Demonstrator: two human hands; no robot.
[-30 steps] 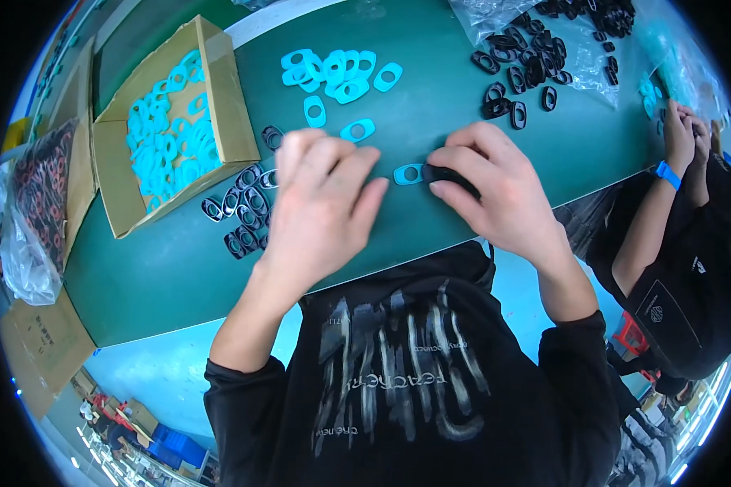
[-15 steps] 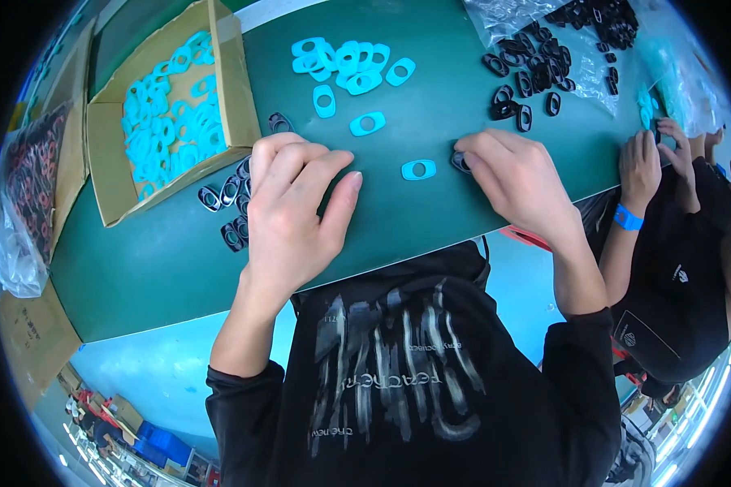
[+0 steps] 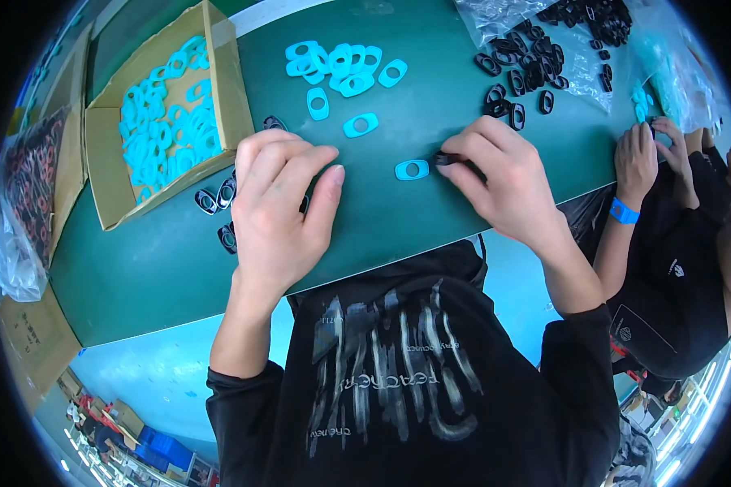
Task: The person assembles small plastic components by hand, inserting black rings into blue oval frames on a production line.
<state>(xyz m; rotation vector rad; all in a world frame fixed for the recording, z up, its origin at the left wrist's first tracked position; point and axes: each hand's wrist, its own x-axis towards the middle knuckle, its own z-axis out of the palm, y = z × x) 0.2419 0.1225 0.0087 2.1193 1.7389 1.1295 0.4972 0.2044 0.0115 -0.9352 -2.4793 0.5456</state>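
Note:
My right hand (image 3: pixel 503 180) pinches a small black oval ring (image 3: pixel 445 159) between thumb and fingertips, just right of a turquoise oval ring (image 3: pixel 412 170) lying flat on the green table (image 3: pixel 382 231). The ring and fingertips look very close, but I cannot tell whether they touch. My left hand (image 3: pixel 280 207) is over the table to the left, fingers curved and thumb held apart, with nothing visibly gripped. Under and beside it lie several glossy black rings (image 3: pixel 205 200), partly hidden by the hand. One more turquoise ring (image 3: pixel 361 124) rests farther up, between the hands.
A cardboard box (image 3: pixel 105 174) of turquoise rings stands at left, beside a clear bag of dark and red parts (image 3: pixel 28 183). Loose turquoise rings (image 3: pixel 341 61) lie at the far middle. Black rings (image 3: pixel 536 61) spill near plastic bags. A co-worker's hands (image 3: pixel 638 162) work at right.
My right hand has shifted slightly left, bringing the black ring closer to the turquoise one. My left hand has moved a little left over the black rings. The whole view has drifted slightly.

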